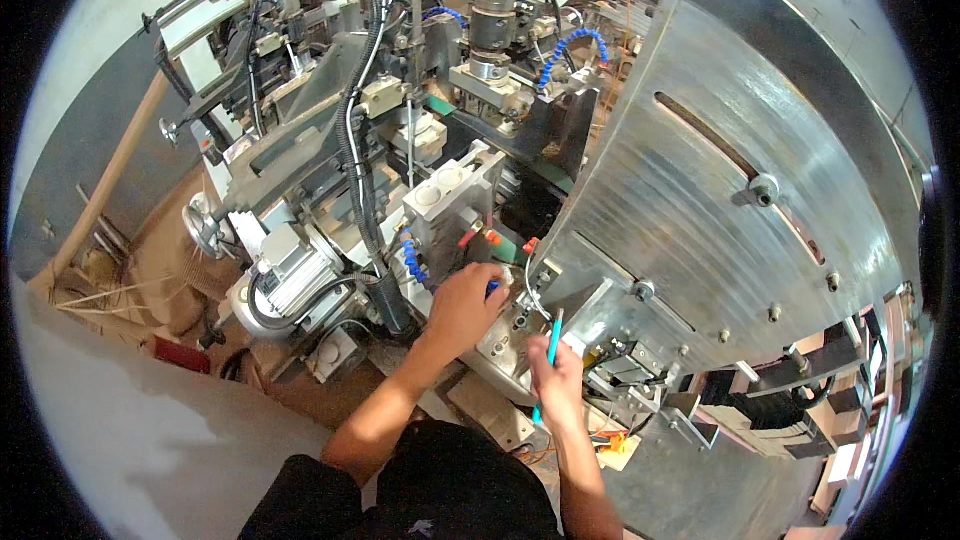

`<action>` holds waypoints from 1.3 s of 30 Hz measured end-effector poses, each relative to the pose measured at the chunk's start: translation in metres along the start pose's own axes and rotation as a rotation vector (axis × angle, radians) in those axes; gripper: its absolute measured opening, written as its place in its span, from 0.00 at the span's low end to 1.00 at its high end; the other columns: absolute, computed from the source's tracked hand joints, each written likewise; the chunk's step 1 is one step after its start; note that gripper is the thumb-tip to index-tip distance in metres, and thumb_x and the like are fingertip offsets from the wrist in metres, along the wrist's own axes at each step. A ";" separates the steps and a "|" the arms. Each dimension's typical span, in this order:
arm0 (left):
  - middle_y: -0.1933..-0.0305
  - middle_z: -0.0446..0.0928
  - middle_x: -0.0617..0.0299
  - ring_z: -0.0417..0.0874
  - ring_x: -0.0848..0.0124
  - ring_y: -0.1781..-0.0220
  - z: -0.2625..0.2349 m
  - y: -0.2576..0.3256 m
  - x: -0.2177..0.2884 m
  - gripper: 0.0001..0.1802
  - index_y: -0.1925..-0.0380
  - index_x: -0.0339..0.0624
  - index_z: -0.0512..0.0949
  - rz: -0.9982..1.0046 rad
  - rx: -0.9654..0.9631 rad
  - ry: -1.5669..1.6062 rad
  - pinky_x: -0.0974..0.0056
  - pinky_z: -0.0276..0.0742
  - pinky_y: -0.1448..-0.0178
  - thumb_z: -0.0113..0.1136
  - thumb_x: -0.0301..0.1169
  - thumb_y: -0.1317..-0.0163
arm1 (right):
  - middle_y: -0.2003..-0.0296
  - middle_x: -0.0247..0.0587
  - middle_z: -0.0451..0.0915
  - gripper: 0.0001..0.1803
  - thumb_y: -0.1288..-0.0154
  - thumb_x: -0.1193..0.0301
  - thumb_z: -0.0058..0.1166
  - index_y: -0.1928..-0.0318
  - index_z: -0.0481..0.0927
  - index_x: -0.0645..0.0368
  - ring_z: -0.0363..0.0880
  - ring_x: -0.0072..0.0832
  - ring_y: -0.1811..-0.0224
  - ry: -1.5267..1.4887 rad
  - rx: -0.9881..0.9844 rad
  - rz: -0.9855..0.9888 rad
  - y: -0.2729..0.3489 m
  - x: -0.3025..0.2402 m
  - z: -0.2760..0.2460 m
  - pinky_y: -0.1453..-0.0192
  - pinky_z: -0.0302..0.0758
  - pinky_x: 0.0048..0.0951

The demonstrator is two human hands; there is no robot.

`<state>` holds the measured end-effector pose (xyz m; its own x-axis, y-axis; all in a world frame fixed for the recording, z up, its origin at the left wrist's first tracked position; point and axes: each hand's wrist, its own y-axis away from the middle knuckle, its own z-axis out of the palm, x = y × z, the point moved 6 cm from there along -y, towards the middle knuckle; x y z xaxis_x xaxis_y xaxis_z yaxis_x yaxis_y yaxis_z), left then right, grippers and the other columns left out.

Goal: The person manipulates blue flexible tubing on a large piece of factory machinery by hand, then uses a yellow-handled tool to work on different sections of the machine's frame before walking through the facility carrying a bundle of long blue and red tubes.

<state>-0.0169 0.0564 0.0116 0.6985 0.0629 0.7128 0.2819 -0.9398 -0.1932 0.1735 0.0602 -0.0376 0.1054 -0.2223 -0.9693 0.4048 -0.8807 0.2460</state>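
left of the left hand (465, 310) sit a grey finned metal motor (297, 268) and a blue segmented hose (411, 258); below, a pale mark (421, 527) on the black shirt (460, 475) is too small to read. that hand curls at a dark-blue part (492, 288), mostly hidden; whether it holds it, i cannot tell. the right hand (562, 380) is closed round a slim turquoise rod (555, 334); right of it, a curved, slotted steel plate (740, 220).

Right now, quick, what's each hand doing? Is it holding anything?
Left hand: fingers bent by a small blue thing; can't tell if it's holding it.
Right hand: closed, holding a blue-green stick.
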 end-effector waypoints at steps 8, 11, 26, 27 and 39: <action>0.46 0.77 0.44 0.82 0.54 0.48 -0.019 -0.008 -0.006 0.28 0.40 0.33 0.67 0.110 0.043 0.543 0.59 0.76 0.43 0.56 0.19 0.44 | 0.71 0.23 0.77 0.14 0.33 0.72 0.57 0.48 0.80 0.60 0.64 0.10 0.78 -0.214 0.069 -0.174 -0.062 -0.042 0.073 0.76 0.61 0.18; 0.43 0.75 0.44 0.80 0.51 0.45 -0.028 -0.003 0.006 0.30 0.39 0.33 0.66 0.179 0.065 0.308 0.56 0.75 0.41 0.57 0.20 0.45 | 0.73 0.25 0.78 0.14 0.32 0.73 0.56 0.48 0.80 0.60 0.68 0.11 0.77 -0.240 0.126 -0.170 -0.081 -0.037 0.072 0.75 0.64 0.18; 0.58 0.77 0.62 0.75 0.62 0.49 -0.054 0.005 -0.023 0.17 0.62 0.47 0.78 0.342 0.120 -0.468 0.44 0.57 0.36 0.65 0.45 0.46 | 0.73 0.31 0.81 0.09 0.35 0.75 0.58 0.55 0.79 0.61 0.75 0.15 0.72 -0.119 0.385 -0.346 -0.092 -0.043 0.073 0.68 0.70 0.19; 0.60 0.76 0.63 0.74 0.64 0.51 -0.055 0.004 -0.023 0.16 0.64 0.48 0.78 0.356 0.141 -0.488 0.44 0.58 0.38 0.64 0.46 0.45 | 0.72 0.32 0.81 0.09 0.35 0.75 0.58 0.55 0.79 0.62 0.76 0.16 0.72 -0.114 0.384 -0.323 -0.093 -0.043 0.073 0.67 0.71 0.20; 0.62 0.75 0.66 0.74 0.67 0.53 -0.050 0.004 -0.033 0.18 0.65 0.51 0.77 0.335 0.245 -0.262 0.46 0.57 0.37 0.68 0.47 0.49 | 0.69 0.35 0.79 0.09 0.35 0.78 0.55 0.55 0.78 0.66 0.75 0.19 0.73 0.010 0.399 -0.433 -0.104 -0.055 0.068 0.69 0.72 0.21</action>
<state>-0.0719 0.0333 0.0206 0.9103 -0.1176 0.3968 0.1379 -0.8178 -0.5587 0.0639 0.1358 -0.0100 0.0162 0.1948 -0.9807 0.0402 -0.9802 -0.1940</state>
